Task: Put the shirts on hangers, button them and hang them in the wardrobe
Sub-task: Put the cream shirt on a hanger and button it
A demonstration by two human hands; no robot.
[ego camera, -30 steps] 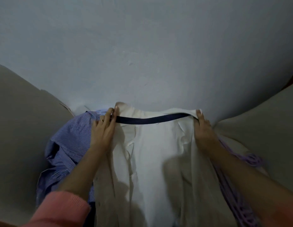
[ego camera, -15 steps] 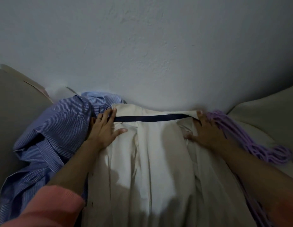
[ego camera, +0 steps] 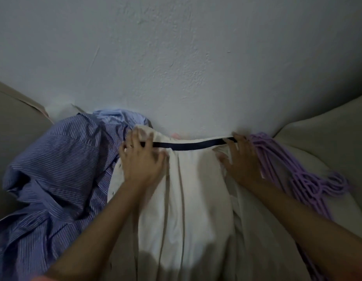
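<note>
A cream shirt lies spread in front of me, its top edge against the wall. A dark navy band runs across that top edge. My left hand rests on the shirt's left upper corner, fingers curled over the cloth and the band's left end. My right hand presses on the right upper corner, fingertips on the band's right end. A blue striped shirt is heaped to the left. A bunch of purple hangers lies to the right of my right hand.
A pale plastered wall fills the upper view. Beige cushions or bedding rise at right, and another beige surface at left. A small pink thing peeks above the shirt's top edge.
My left hand has shifted right and up onto the corner, fingers bunching the cloth. The view has tilted down, and more of the striped shirt and the hangers shows.
</note>
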